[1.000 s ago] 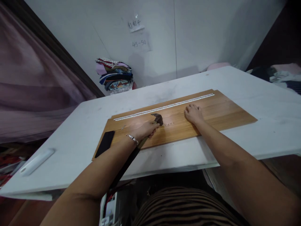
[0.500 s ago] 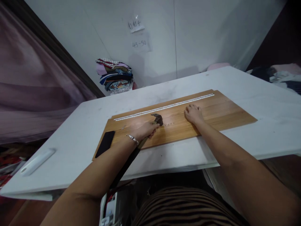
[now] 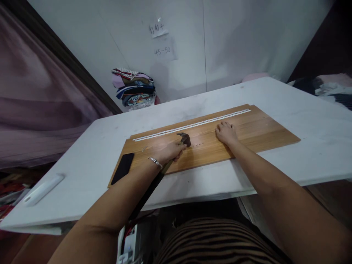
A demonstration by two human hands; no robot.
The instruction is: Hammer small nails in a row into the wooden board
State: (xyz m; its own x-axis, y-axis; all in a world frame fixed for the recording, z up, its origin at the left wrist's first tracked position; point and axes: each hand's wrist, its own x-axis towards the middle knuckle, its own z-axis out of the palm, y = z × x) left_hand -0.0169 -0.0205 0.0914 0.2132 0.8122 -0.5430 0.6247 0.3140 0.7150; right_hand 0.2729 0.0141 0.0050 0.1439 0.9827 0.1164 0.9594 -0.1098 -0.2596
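- Touches wooden board (image 3: 258,134) across mid-frame with half-spread, palm-down right hand (image 3: 226,133) (could slide if pressed too lightly).
- Grips hammer (image 3: 184,139), dead centre, with left hand (image 3: 172,151) clenched round it.
- Might scatter tiny nail-like bits (image 3: 196,145), right of centre, through careless striking.

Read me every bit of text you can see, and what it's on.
"45-50", handwritten on the lower paper on the wall.
Upper paper: handwritten characters, possibly "钉钉子", too blurred to confirm.
White strips: any markings too small to read.
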